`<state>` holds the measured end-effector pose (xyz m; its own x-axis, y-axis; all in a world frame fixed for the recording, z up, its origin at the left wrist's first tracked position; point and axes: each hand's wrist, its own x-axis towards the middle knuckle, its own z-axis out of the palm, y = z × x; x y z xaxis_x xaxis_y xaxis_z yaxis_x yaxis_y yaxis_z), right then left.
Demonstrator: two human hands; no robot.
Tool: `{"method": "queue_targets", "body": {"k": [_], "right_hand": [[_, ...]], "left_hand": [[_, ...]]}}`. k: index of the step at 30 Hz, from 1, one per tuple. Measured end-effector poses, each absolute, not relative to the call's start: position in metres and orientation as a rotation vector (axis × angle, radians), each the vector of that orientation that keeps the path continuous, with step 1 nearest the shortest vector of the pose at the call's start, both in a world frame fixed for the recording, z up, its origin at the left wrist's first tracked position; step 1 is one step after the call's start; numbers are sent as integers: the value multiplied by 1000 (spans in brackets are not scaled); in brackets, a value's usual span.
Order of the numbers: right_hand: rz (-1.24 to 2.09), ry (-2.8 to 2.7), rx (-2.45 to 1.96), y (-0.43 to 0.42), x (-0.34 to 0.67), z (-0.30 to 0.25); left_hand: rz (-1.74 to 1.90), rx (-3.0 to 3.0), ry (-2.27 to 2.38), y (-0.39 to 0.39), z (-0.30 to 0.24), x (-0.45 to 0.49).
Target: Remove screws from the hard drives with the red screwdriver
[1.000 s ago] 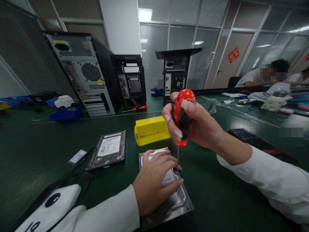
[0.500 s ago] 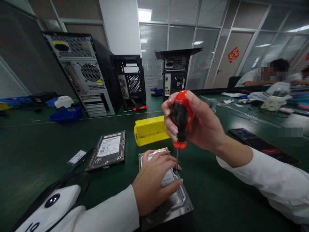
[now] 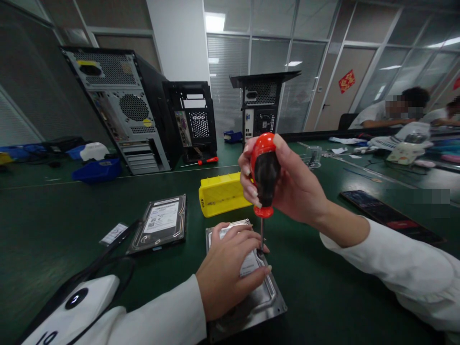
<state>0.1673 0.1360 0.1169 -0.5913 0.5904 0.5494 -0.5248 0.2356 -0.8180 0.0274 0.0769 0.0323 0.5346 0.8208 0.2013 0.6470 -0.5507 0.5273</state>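
Note:
A silver hard drive (image 3: 264, 299) with a white label lies flat on the green table, partly covered by my left hand (image 3: 228, 270). That hand presses down across the drive's top, with fingers bent towards its far side and the thumb near its right edge. My right hand (image 3: 300, 184) is wrapped round the red and black handle of a screwdriver (image 3: 266, 177). The screwdriver stands nearly upright, its tip down at the right side of the drive by my left fingertips. What the tip touches is too small to tell.
Left of the drive lies a second hard drive (image 3: 163, 218), near a white device (image 3: 81, 299) with a black cable. Behind are a yellow bin (image 3: 219, 194), another screwdriver (image 3: 207, 161) and computer cases (image 3: 151, 105). A phone (image 3: 381, 211) lies right; people sit farther back.
My right hand and the screwdriver handle have shifted slightly left, and the handle has turned a little in my grip. My left hand stays on the hard drive.

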Motion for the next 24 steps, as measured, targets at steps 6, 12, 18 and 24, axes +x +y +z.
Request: {"method": "queue_targets", "body": {"k": [6,12,18,24], "right_hand": [[1485,-1585,-38,140,168,117],[1488,-1568,-19,145,169,117],[1489,-1524,-32,144,168,117],[1504,-1535,28,142,168,117]], "left_hand": [[614,2394,1203,78,29,27],[642,2390,1209,77,28,27],[639,2384,1203,78,28,28],[616,2394,1194,78,27,26]]}}
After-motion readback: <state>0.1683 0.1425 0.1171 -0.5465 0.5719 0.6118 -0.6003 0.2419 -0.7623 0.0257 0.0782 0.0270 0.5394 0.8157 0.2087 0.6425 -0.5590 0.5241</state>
